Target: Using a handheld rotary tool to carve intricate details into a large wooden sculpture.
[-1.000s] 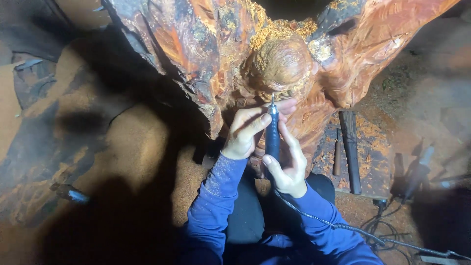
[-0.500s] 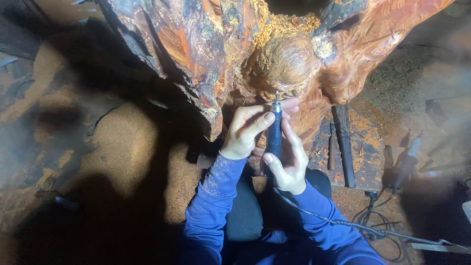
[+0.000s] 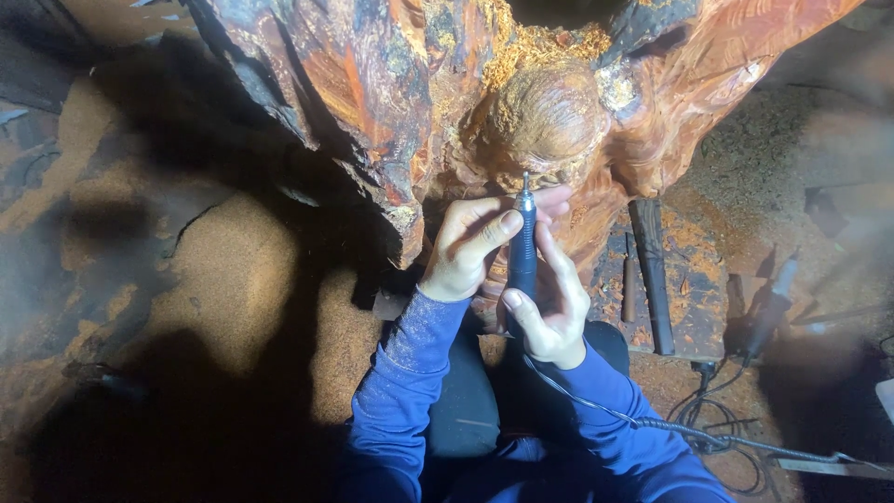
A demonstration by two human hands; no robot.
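Both hands (image 3: 507, 270) still grip the rotary tool (image 3: 522, 247), barely shifted.

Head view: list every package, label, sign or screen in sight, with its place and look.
None in view: only a reddish carved wood stump, a dark corded rotary carving tool gripped by the left hand and right hand, sawdust, and dark hand tools on a board.

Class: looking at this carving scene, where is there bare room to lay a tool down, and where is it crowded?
Free: the sawdust floor left of the left hand. Crowded: the board right of the right hand, bearing chisels, with cables below.
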